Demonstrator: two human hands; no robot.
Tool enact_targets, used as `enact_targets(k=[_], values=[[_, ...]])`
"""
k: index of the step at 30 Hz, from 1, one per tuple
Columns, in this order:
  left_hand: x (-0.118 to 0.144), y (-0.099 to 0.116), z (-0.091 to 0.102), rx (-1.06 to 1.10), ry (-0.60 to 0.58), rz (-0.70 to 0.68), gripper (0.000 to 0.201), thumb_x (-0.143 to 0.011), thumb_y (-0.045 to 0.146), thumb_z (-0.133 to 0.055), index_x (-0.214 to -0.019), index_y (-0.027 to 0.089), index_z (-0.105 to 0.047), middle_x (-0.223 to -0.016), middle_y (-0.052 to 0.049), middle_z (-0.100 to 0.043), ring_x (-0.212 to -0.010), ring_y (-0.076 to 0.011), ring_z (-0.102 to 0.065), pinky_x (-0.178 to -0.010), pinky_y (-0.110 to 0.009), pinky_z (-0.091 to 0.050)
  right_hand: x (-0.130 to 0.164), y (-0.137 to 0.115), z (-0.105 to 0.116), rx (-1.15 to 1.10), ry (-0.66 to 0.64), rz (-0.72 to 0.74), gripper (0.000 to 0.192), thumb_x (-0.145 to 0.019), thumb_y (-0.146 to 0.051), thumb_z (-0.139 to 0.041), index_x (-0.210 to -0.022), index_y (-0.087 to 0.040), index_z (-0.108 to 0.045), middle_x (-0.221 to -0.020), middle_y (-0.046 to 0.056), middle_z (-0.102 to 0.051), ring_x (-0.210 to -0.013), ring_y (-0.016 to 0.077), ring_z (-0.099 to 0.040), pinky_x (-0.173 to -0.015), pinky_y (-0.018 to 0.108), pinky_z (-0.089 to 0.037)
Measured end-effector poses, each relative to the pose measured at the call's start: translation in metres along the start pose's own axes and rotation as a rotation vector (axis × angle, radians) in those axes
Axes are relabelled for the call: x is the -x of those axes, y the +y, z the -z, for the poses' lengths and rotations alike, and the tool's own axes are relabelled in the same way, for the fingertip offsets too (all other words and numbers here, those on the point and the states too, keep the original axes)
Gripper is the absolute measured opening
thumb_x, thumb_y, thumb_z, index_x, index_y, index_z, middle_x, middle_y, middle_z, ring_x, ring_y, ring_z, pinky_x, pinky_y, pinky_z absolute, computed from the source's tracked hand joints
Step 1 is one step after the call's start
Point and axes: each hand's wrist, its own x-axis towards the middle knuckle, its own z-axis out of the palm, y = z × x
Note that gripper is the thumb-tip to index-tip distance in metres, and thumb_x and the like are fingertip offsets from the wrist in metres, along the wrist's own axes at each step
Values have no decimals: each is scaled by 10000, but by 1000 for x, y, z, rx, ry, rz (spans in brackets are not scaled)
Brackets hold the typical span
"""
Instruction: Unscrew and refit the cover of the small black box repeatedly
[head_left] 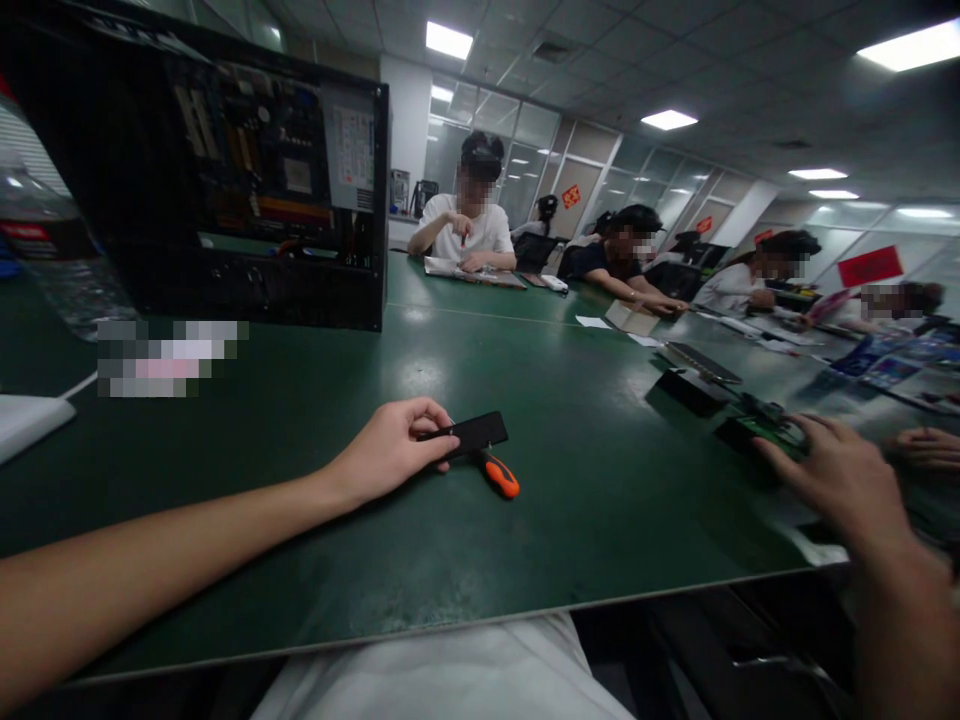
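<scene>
My left hand (409, 440) is closed around one end of a flat black rectangular plate (480, 432), pinching it between thumb and fingers above the green table. From beneath the plate sticks out the orange and black handle of a screwdriver (501, 476); whether my hand also touches it I cannot tell. Far to the right, my right hand (847, 475) is open, thumb and fingers apart, at a dark part with some green on it (750, 432). Motion blur hides whether the hand touches that part.
An opened black computer case (300, 290) stands at the back left beside a plastic bottle (64, 255). A white object (34, 425) sits at the left edge. Black box-like parts (690, 388) lie right. Several people work around the table; another person's hand (930, 447) is near my right.
</scene>
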Motion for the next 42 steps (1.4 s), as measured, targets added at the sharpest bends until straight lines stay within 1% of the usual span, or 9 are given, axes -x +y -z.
enact_targets(k=[2,6,8,14,20,26,30,34,42], values=[[0,-1,-1,-14,-8,-25,197,-836,294,-722,-908,156,-601,-793,-23,-732,-721,-180,-730,-657,-256,-507,-8,-64,13,-142,37,-59,582,-819,-682,-494,-1106,-198,-641,-1177,190,-672,-1167,412,-623,-986,592,-489],[4,2,-2,-137,2,-152,137,-854,273,-696,-893,165,-620,-792,-13,-708,-750,-177,-704,-677,-268,-505,-12,-211,32,-900,-512,159,559,-962,-639,-439,-1296,-221,-601,-1323,136,-650,-1040,240,-698,-887,412,-580],[7,3,-1,-244,2,-220,102,-875,263,-676,-895,169,-639,-802,-9,-708,-752,-169,-692,-683,-267,-498,-9,-270,33,-968,-743,353,587,-1002,-618,-386,-1359,-204,-599,-1322,126,-659,-980,198,-702,-851,353,-580],[11,3,-1,-425,23,-305,92,-911,269,-665,-935,181,-653,-827,-2,-713,-750,-158,-683,-694,-268,-500,2,-338,30,-810,-993,725,471,-1040,-464,-426,-1336,-197,-678,-1004,31,-755,-779,137,-644,-730,253,-514],[10,2,-1,-568,-121,-374,223,-906,288,-693,-1100,184,-661,-998,-38,-735,-866,-180,-689,-761,-287,-520,-7,-277,37,-719,-869,671,415,-1000,-458,-504,-1271,-229,-720,-1297,61,-702,-1160,214,-650,-1026,339,-484],[12,3,-1,-683,-254,-532,302,-913,123,-542,-1180,168,-675,-1191,-97,-721,-1091,-234,-668,-986,-370,-515,-31,-95,36,-151,-143,-147,520,-824,-408,-563,-1226,-131,-743,-1263,170,-707,-1171,349,-649,-1021,452,-480],[12,7,-1,-725,-290,-555,270,-940,150,-530,-1154,179,-693,-1229,-101,-711,-1121,-246,-662,-1004,-385,-517,-16,-3,20,-14,43,-339,478,-795,-404,-550,-1146,-159,-762,-1196,165,-733,-1155,354,-660,-1014,431,-477],[11,8,-2,-745,-286,-560,279,-933,135,-537,-1149,193,-703,-1228,-93,-713,-1121,-245,-665,-999,-375,-518,-1,25,-2,-20,12,-331,404,-770,-446,-571,-1021,-203,-774,-1126,141,-756,-1079,344,-685,-962,422,-490],[10,6,-1,-740,-291,-572,283,-941,131,-534,-1161,198,-699,-1251,-88,-705,-1138,-231,-659,-1008,-360,-514,1,26,-17,3,-21,-257,463,-767,-495,-525,-1005,-188,-777,-1123,155,-753,-1052,329,-685,-925,403,-487]])
